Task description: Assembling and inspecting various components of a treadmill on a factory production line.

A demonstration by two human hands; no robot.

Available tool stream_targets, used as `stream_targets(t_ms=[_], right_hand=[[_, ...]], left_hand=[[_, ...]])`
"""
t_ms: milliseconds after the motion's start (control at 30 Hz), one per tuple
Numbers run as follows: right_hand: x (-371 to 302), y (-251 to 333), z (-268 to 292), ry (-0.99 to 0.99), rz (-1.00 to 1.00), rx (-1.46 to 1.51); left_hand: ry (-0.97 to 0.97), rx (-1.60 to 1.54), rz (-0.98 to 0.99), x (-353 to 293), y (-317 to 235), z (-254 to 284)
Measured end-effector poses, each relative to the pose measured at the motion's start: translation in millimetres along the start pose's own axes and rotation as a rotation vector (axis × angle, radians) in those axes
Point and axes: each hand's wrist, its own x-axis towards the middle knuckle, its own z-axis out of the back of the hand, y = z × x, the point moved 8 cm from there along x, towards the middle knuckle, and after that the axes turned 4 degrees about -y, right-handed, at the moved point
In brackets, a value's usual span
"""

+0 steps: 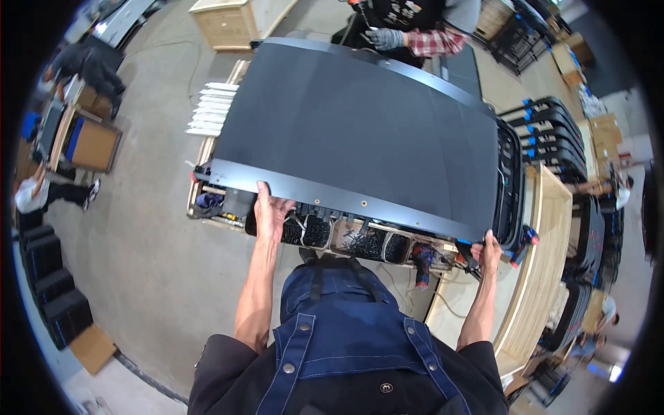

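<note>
A large flat dark panel (pixel 360 131) with grey metal side rails lies across a workbench in front of me, like a treadmill deck. My left hand (pixel 272 213) grips its near rail (pixel 332 195), thumb on top and fingers tucked under. At the near right corner, my right hand (pixel 488 253) holds the edge, thumb upward and fingers partly hidden below. Black bins (pixel 377 243) of small dark screws or similar parts sit under the near rail. A red and black power drill (pixel 422 263) hangs between them and my right hand.
Across the panel a person with a gloved hand (pixel 387 39) holds a tool. White strips (pixel 211 109) are stacked at the left end. Black curved frames (pixel 553 138) and a long wooden crate (pixel 532 277) stand on the right. Another wooden crate (pixel 225 24) is at the back.
</note>
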Motion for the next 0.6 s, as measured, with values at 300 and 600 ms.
stream_targets(t_ms=[300,600], right_hand=[[-2.6,-7.7,-2.8,0.011,0.075,0.224],[-18.9,4.7,16.6,0.003,0.107,0.357]], left_hand=[[-0.240,0.112,-0.235,17.2,4.3,-5.0],[-0.084,0.152,-0.180,19.1,12.1,-16.5]])
